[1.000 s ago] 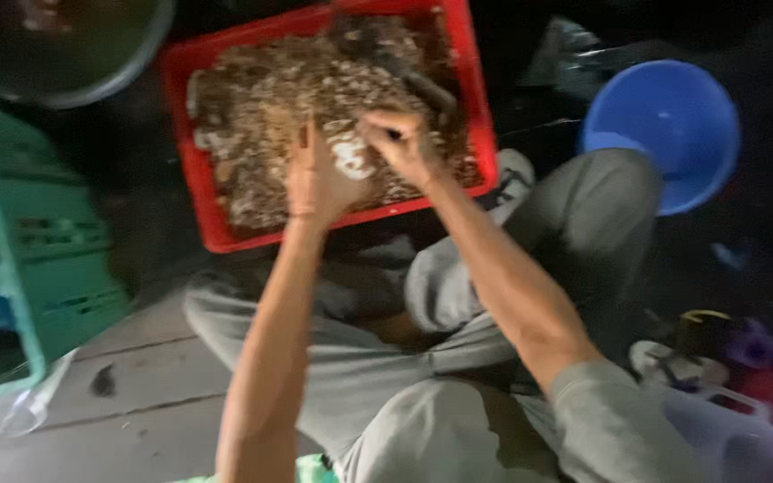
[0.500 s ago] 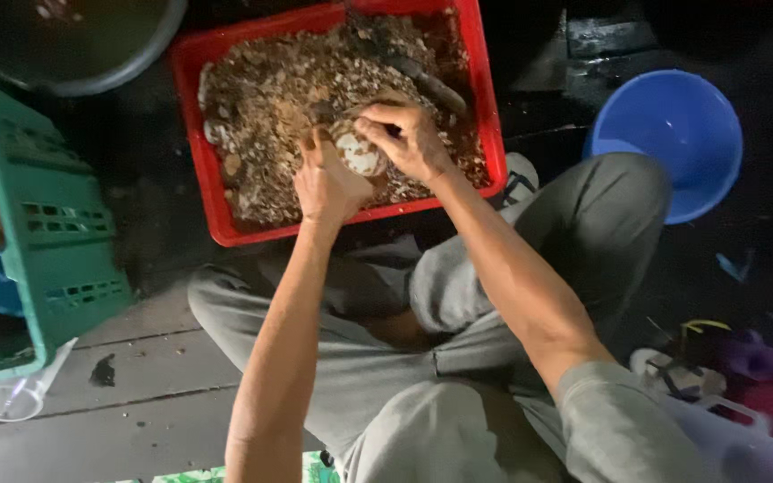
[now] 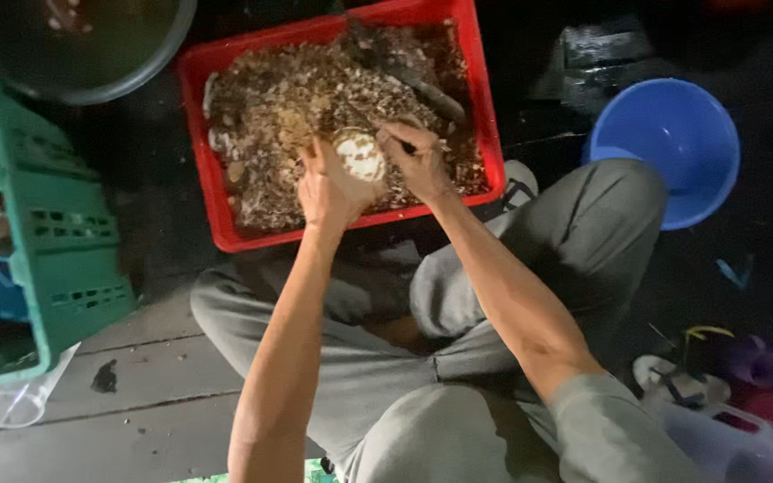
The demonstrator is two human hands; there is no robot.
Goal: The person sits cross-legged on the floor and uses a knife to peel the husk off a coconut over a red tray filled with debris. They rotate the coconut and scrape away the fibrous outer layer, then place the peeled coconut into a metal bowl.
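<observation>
Shell (image 3: pixel 359 154), pale and round, sits cradled in my left hand (image 3: pixel 328 188) over the near edge of the red crate (image 3: pixel 203 179) of shells so scraps drop back in, while my right hand (image 3: pixel 415 161) pinches a thin dark tool against it, fingers closed narrowly.

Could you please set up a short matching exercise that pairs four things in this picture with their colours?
Things:
1. tray
2. bowl
3. crate
4. trousers

Colours:
a. green
b. grey
c. red
d. blue

Pairs: 1-c, 2-d, 3-a, 4-b. Both the left hand and the right hand are over the tray, around a pale round shell.
</observation>
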